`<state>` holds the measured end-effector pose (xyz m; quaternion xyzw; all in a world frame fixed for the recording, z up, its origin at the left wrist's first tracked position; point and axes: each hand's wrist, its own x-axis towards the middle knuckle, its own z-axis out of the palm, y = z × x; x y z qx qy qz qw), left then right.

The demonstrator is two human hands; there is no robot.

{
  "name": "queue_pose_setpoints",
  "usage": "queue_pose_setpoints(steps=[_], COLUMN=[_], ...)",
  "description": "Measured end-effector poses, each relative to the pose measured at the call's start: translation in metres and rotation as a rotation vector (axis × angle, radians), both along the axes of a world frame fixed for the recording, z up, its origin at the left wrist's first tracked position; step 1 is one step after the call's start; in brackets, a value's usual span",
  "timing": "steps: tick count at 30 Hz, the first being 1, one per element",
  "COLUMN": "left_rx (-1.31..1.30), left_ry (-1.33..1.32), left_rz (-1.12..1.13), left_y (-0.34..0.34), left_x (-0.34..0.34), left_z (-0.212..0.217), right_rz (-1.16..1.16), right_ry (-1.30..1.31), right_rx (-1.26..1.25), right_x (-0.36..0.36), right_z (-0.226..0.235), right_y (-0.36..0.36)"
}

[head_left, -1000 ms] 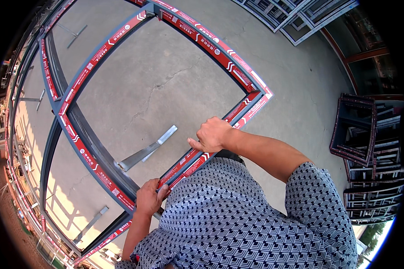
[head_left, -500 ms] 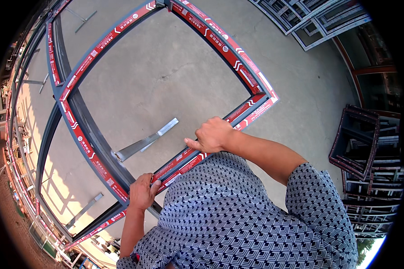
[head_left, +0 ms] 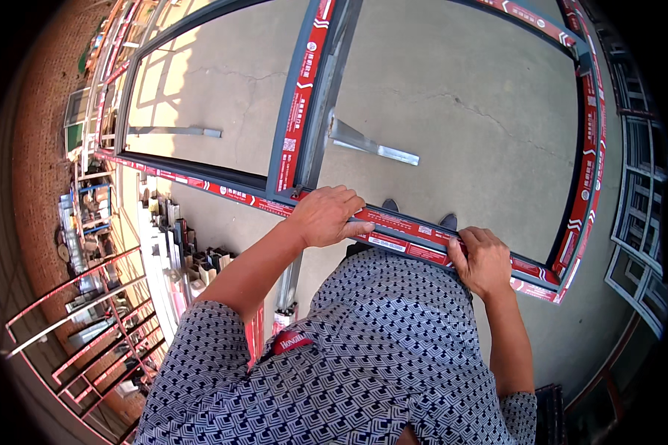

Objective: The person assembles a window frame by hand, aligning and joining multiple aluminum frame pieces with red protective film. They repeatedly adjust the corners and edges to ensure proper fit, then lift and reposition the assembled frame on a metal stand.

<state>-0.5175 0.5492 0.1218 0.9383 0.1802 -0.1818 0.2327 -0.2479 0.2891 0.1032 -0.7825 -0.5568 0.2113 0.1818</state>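
A large dark grey window frame [head_left: 404, 225], its faces covered with red printed film, lies in front of my waist. My left hand [head_left: 323, 216] grips the near bar just right of the joint with the dividing bar [head_left: 298, 111]. Its fingers curl over the top and its thumb lies along the red film. Closer to the right corner, my right hand [head_left: 484, 262] is closed over the same bar, thumb on the near side. The fingertips of both hands are partly hidden. Inside the right opening, a silvery metal support arm [head_left: 376, 144] juts out from under the dividing bar.
Another metal support arm [head_left: 174, 131] shows through the left opening. Stacked frames [head_left: 634, 215] stand at the right. Profile pieces [head_left: 189, 256] stand upright at the left, near a red pipe rack [head_left: 89, 334]. My shoe [head_left: 448, 221] shows on the concrete floor below the near bar.
The view has swung round, so the near bar now runs across in front of me. Both hands are still on it. My right hand's fingers now lie over the bar instead of bunched up.
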Motion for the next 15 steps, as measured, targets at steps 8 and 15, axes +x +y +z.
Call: queue_pose_setpoints(steps=[8, 15], left_rx=[-0.052, -0.092], left_ry=[-0.075, -0.199], left_rz=[0.115, 0.153], left_y=[-0.010, -0.011], left_x=[-0.019, -0.019], left_z=[-0.008, -0.012], right_rz=[0.164, 0.228], right_ry=[-0.009, 0.045], right_rx=[-0.088, -0.176], right_x=[0.002, 0.012], right_z=[-0.002, 0.001], right_y=[0.005, 0.008])
